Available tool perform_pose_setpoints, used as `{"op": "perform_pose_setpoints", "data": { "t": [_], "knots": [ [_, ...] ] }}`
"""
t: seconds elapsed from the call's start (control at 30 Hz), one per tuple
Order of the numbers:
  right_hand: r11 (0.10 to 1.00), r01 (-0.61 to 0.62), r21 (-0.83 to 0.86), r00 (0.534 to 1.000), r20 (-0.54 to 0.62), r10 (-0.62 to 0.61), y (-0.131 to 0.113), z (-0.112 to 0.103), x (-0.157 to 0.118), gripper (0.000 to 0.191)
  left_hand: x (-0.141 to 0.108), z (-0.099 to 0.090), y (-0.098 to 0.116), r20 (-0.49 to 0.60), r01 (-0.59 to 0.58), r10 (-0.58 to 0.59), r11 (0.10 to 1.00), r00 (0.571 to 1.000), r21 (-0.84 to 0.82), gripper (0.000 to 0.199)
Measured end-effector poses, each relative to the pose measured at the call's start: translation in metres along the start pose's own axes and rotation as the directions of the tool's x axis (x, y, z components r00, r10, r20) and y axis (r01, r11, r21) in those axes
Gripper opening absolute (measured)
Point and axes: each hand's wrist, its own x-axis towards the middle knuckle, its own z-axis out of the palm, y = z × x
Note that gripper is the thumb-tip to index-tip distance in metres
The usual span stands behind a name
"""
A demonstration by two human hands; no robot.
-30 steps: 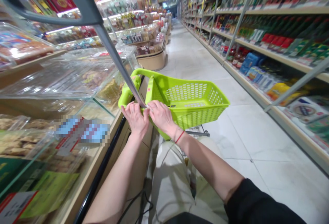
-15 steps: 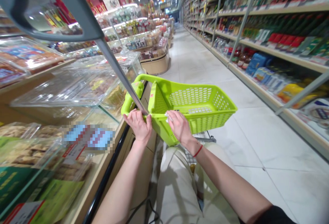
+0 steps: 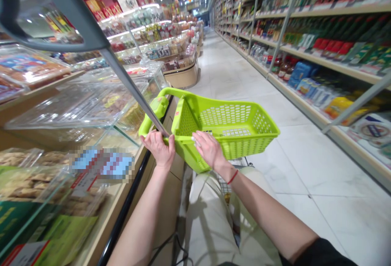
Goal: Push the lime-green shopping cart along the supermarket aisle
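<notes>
A lime green shopping cart basket point(image 3: 244, 146) stands in front of my legs, its perforated inside mostly bare. My left hand point(image 3: 159, 148) is wrapped round the cart's green side frame near the handle point(image 3: 146, 124), beside the lower end of a grey metal pole point(image 3: 131, 89). A large grey plastic loop tops this pole at the upper left. My right hand point(image 3: 208, 148) rests at the near rim of the basket, fingers curled round something small and white point(image 3: 194, 139), which may be a crumpled tissue. A red string circles my right wrist.
On the left, a display counter with a black rail point(image 3: 125, 211) holds packaged food under clear covers point(image 3: 67, 111). Tall shelves point(image 3: 330, 62) of bottles and packets line the right side. A pale tiled aisle point(image 3: 226, 66) runs ahead past a rounded display stand point(image 3: 183, 78).
The cart, the pole and both my hands have shifted slightly left in the view, along with the surroundings. Both hands keep the same hold.
</notes>
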Motion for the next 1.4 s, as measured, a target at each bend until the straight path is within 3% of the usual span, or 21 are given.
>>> {"op": "perform_pose_setpoints", "data": {
  "t": [0.1, 0.17, 0.27, 0.4, 0.53, 0.8, 0.93, 1.07, 1.17, 1.27, 1.4],
  "knots": [
    [0.998, -0.055, -0.005, 0.998, -0.031, 0.054, 0.015, -0.003, -0.014, 0.042, -0.001, 0.0, 0.001, -0.018, 0.009, -0.008, 1.0, 1.0, 0.025, 0.032],
    [0.995, -0.095, 0.004, 0.993, -0.066, 0.095, 0.011, -0.001, -0.013, 0.041, -0.001, 0.0, 0.003, -0.025, 0.012, -0.011, 0.999, 1.0, 0.039, 0.031],
    [0.993, -0.115, 0.026, 0.989, -0.088, 0.116, -0.013, 0.008, 0.003, 0.039, -0.003, -0.001, 0.007, -0.027, 0.009, -0.008, 0.999, 1.0, 0.049, 0.03],
    [0.998, -0.057, 0.04, 0.997, -0.046, 0.059, -0.05, 0.018, 0.034, 0.035, -0.003, 0.0, 0.01, -0.023, 0.001, 0.0, 0.999, 1.0, 0.049, 0.03],
    [0.998, 0.009, 0.055, 1.0, 0.003, -0.01, -0.063, 0.019, 0.05, 0.034, -0.002, 0.002, 0.008, -0.034, 0.009, -0.008, 0.999, 0.999, 0.043, 0.033],
    [0.996, 0.079, 0.051, 0.996, 0.032, -0.081, -0.05, 0.011, 0.036, 0.038, -0.003, 0.0, 0.009, -0.013, 0.029, -0.029, 1.0, 0.999, 0.009, 0.032],
    [0.994, 0.094, 0.058, 0.995, 0.012, -0.095, -0.026, 0.004, 0.016, 0.047, -0.004, -0.003, 0.011, 0.019, 0.037, -0.037, 0.999, 0.999, -0.004, 0.031],
    [0.998, 0.05, 0.035, 0.998, 0.038, -0.051, 0.008, -0.009, -0.009, 0.052, -0.003, -0.003, 0.01, 0.025, 0.041, -0.041, 0.999, 0.999, -0.008, 0.031],
    [1.0, -0.022, 0.021, 0.997, 0.079, 0.02, 0.016, -0.014, -0.014, 0.051, -0.003, -0.002, 0.01, 0.016, 0.045, -0.045, 0.999, 0.999, -0.01, 0.031],
    [0.996, -0.077, 0.036, 0.991, 0.113, 0.072, -0.001, -0.011, 0.0, 0.051, -0.004, -0.002, 0.011, 0.01, 0.043, -0.043, 0.999, 0.999, -0.018, 0.031],
    [0.994, -0.036, 0.107, 0.988, 0.153, 0.019, -0.039, 0.0, 0.033, 0.052, -0.004, -0.004, 0.011, 0.016, 0.021, -0.021, 1.0, 1.0, -0.004, 0.031]
  ]
}}
